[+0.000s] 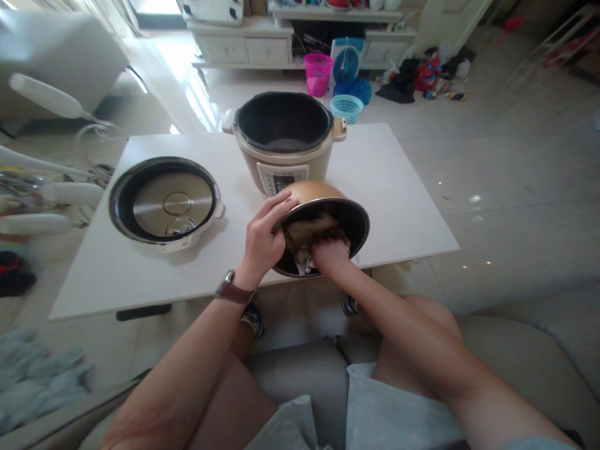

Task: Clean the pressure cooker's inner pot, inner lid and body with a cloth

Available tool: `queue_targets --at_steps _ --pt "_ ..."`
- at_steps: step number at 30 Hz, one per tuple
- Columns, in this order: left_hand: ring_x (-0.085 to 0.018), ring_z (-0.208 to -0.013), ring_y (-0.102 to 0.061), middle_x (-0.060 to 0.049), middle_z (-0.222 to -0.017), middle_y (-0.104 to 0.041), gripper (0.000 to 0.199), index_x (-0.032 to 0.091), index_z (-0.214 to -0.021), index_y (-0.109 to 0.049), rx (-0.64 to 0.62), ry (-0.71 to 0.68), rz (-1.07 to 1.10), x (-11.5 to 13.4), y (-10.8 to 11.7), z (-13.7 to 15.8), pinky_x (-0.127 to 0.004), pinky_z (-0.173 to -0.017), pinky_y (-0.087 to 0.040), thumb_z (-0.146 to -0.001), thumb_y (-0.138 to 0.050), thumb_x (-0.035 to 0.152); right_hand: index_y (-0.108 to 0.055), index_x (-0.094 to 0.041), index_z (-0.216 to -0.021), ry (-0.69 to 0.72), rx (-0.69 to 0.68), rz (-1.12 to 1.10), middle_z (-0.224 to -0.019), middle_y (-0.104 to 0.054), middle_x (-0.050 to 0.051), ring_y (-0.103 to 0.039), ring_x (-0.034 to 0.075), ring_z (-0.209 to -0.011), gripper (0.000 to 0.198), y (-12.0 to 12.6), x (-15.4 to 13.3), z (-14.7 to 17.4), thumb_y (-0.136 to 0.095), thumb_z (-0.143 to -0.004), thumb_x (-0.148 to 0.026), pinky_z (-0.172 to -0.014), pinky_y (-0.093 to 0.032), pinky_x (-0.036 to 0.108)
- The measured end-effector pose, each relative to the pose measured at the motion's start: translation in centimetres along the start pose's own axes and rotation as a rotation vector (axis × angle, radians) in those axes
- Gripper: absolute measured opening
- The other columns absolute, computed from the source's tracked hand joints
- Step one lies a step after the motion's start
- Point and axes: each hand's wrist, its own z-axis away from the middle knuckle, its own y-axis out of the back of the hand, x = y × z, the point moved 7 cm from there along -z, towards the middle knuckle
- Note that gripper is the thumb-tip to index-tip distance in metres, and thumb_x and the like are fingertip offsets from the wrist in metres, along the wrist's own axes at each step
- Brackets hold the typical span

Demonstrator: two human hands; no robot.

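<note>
My left hand (268, 234) grips the rim of an inner pot (323, 191), gold outside and dark inside, which is tilted with its mouth toward me. Inside the pot, my right hand (330, 253) is closed on a brownish cloth (309, 232) pressed against the inner wall; part of the cloth is hidden by the fingers. Just behind stands the pressure cooker body (248, 156), beige with a dark interior and a front control panel. Its lid (187, 203) lies upside down on the table to the left, metal underside facing up.
The white table (389, 187) carries the cooker, and I sit on a grey sofa (515, 350) at its near edge. White curled-frame chair parts (51, 97) stand at the left. A pink basket (318, 74) and a light blue basket (347, 107) sit on the floor beyond.
</note>
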Motion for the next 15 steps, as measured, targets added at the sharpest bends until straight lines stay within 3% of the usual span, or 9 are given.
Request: queue_targets --at_steps 3,5,8,11,13,15 --pt "-0.024 -0.138 -0.063 -0.005 -0.143 -0.071 0.055 0.024 -0.133 -0.072 0.004 0.012 0.053 -0.6 -0.2 0.1 -0.049 -0.122 -0.049 -0.088 -0.047 0.005 -0.080 -0.011 -0.122 -0.014 0.006 0.004 -0.124 -0.076 0.027 -0.069 0.040 -0.126 0.040 0.0 0.2 -0.1 -0.047 -0.100 -0.019 -0.112 -0.048 0.054" --pt "-0.023 -0.138 -0.063 -0.005 -0.142 -0.072 0.056 0.024 -0.133 -0.073 0.029 0.020 0.072 -0.9 -0.1 0.4 -0.049 -0.123 -0.048 -0.088 -0.046 0.005 -0.080 -0.014 -0.120 0.012 -0.041 -0.054 -0.118 -0.078 0.023 -0.075 0.036 -0.116 0.036 -0.5 -0.3 -0.1 -0.052 -0.097 -0.018 -0.104 -0.055 0.049" --pt "-0.023 -0.139 -0.063 -0.004 -0.141 -0.073 0.057 0.024 -0.131 -0.074 0.063 0.046 0.073 -1.0 0.0 1.1 -0.049 -0.124 -0.048 -0.086 -0.046 0.004 -0.071 -0.018 -0.134 0.076 -0.009 -0.246 -0.131 -0.076 0.018 -0.072 0.033 -0.122 0.045 -0.8 -1.7 -0.4 -0.054 -0.092 -0.016 -0.105 -0.055 0.042" --pt "-0.024 -0.140 -0.062 -0.005 -0.142 -0.072 0.058 0.024 -0.131 -0.074 0.118 0.074 0.062 -0.8 -0.2 2.0 -0.050 -0.125 -0.046 -0.084 -0.046 0.004 -0.058 -0.020 -0.149 0.136 0.159 -0.532 -0.150 -0.066 0.011 -0.062 0.025 -0.139 0.057 -0.3 -3.0 -1.0 -0.047 -0.093 -0.013 -0.114 -0.049 0.033" --pt "-0.024 -0.141 -0.061 -0.005 -0.143 -0.071 0.059 0.024 -0.131 -0.074 0.166 0.085 0.050 -0.6 -0.3 2.6 -0.049 -0.125 -0.046 -0.084 -0.046 0.003 -0.058 -0.018 -0.147 0.151 0.216 -0.662 -0.149 -0.068 0.009 -0.063 0.022 -0.137 0.054 -0.2 -3.4 -1.5 -0.042 -0.096 -0.013 -0.111 -0.050 0.029" --pt "-0.024 -0.140 -0.061 -0.006 -0.142 -0.071 0.059 0.024 -0.130 -0.073 0.202 0.089 0.039 -0.7 -0.3 2.9 -0.048 -0.124 -0.046 -0.082 -0.046 0.001 -0.066 -0.019 -0.137 0.173 0.184 -0.658 -0.140 -0.073 0.009 -0.067 0.024 -0.131 0.046 -0.2 -3.6 -1.9 -0.043 -0.097 -0.016 -0.106 -0.052 0.029"
